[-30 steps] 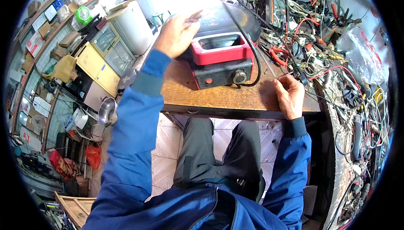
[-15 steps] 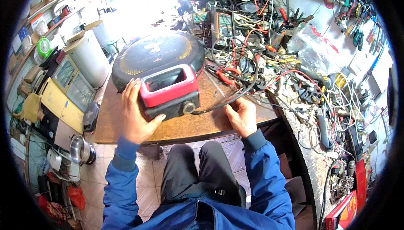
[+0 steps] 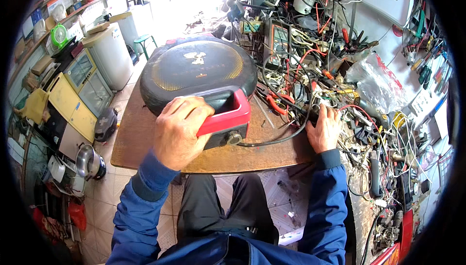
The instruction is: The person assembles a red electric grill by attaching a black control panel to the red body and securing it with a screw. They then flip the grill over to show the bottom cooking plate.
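Observation:
A round, black electric griddle [image 3: 199, 73] with a lid and gold dotted patches lies on the wooden table in front of me. Its red and black handle [image 3: 225, 123] points toward me, with a round metal knob on the front. My left hand [image 3: 182, 129] is closed over the left side of this handle, fingers curled across its top. From beside the knob a black power cord [image 3: 276, 143] runs right and loops up into the clutter. My right hand [image 3: 324, 130] reaches to the clutter's edge, thumb apart from the fingers, close to the cord; nothing shows held in it.
Red-handled pliers [image 3: 275, 105] and a thin metal rod [image 3: 264, 112] lie right of the griddle. Tangled wires, tools and a clear plastic bag [image 3: 376, 83] cover the right-hand bench. A metal pot [image 3: 87, 160] stands on the floor at left.
My left hand has moved from the handle's side to a grip over it. The right hand has gone from the cord at the table's front to the clutter. The view has shifted.

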Demonstrator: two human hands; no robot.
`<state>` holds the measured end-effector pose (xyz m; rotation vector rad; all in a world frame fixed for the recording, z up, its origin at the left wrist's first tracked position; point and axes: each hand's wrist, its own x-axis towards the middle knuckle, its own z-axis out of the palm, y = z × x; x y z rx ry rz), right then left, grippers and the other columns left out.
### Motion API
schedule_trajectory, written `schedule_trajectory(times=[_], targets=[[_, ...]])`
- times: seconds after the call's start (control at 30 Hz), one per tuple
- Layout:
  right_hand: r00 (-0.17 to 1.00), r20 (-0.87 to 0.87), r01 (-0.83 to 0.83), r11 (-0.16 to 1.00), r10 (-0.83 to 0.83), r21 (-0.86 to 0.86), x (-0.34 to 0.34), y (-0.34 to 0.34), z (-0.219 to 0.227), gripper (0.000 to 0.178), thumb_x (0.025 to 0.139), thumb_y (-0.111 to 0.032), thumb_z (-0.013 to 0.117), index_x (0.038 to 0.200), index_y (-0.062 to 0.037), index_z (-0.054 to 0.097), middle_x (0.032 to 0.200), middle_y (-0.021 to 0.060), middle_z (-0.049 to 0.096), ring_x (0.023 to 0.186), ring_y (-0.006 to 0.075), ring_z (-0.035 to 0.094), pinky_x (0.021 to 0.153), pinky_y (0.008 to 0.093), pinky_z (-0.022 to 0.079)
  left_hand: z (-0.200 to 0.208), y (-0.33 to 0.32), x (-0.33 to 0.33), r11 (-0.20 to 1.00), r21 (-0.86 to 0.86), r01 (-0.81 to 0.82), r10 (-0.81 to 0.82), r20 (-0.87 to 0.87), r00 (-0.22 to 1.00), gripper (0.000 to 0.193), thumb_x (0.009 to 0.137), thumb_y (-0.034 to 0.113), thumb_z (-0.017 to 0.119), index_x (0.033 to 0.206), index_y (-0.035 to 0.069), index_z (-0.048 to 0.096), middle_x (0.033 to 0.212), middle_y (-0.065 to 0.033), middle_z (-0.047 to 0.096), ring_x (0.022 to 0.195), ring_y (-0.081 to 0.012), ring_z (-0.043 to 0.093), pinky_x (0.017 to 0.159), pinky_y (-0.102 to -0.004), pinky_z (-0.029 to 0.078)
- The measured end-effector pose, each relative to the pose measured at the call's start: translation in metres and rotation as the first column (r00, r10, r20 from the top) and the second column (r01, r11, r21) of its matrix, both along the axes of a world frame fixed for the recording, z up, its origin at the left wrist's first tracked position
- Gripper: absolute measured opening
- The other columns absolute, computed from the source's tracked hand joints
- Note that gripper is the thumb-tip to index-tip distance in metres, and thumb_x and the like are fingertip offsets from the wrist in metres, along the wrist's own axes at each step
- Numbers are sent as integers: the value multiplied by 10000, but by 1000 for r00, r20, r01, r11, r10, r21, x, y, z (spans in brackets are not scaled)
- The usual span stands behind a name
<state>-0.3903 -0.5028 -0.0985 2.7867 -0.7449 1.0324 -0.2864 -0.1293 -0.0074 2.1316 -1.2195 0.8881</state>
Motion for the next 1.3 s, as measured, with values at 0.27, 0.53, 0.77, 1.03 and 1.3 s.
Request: schedule_trajectory(times=[0.27, 0.53, 0.77, 1.03, 1.3], targets=[[996, 69, -68, 983, 56, 173, 3, -7, -6, 596, 755, -137, 874, 1270, -9, 603, 1121, 213, 694, 1086, 424, 643, 1003, 511, 446, 0, 18, 6, 999, -6, 47, -47, 11, 999, 239, 712, -21, 800, 937, 26, 736, 1008, -181, 758, 1090, -370, 741, 945, -459, 586], [905, 369, -227, 974, 211, -2, -8, 34, 10, 495, 845, 4, 716, 1329, 35, 615, 1320, 237, 642, 1243, 435, 590, 1109, 509, 451, -8, 23, 16, 991, -48, 128, -129, -18, 992, 264, 724, -36, 803, 960, 25, 703, 999, -139, 752, 1088, -369, 737, 949, -463, 587], [716, 432, -643, 759, 548, 103, 0, 108, 4, 316, 820, 28, 764, 1125, -2, 685, 1117, 188, 700, 1028, 377, 690, 903, 431, 570, -1, 20, 14, 990, -91, 106, -106, 5, 994, 254, 735, -87, 806, 925, 18, 673, 979, -134, 747, 1073, -366, 753, 947, -442, 593], [748, 402, -644, 724, 527, 249, 1, 117, -16, 260, 835, 8, 764, 1088, 5, 700, 1057, 188, 692, 991, 384, 680, 864, 439, 559, 82, 26, 54, 980, -186, 65, -81, -80, 993, 242, 874, 55, 849, 1034, 2, 675, 866, -98, 728, 835, -182, 717, 764, -327, 569], [756, 251, -655, 691, 605, 306, 9, 120, -15, 220, 857, -19, 755, 1068, -2, 696, 1073, 182, 681, 974, 389, 650, 862, 466, 537, 191, 39, 180, 948, -299, 104, -126, -56, 990, 400, 1048, 386, 714, 1243, 37, 728, 1162, -98, 775, 941, -123, 704, 850, -295, 569]])
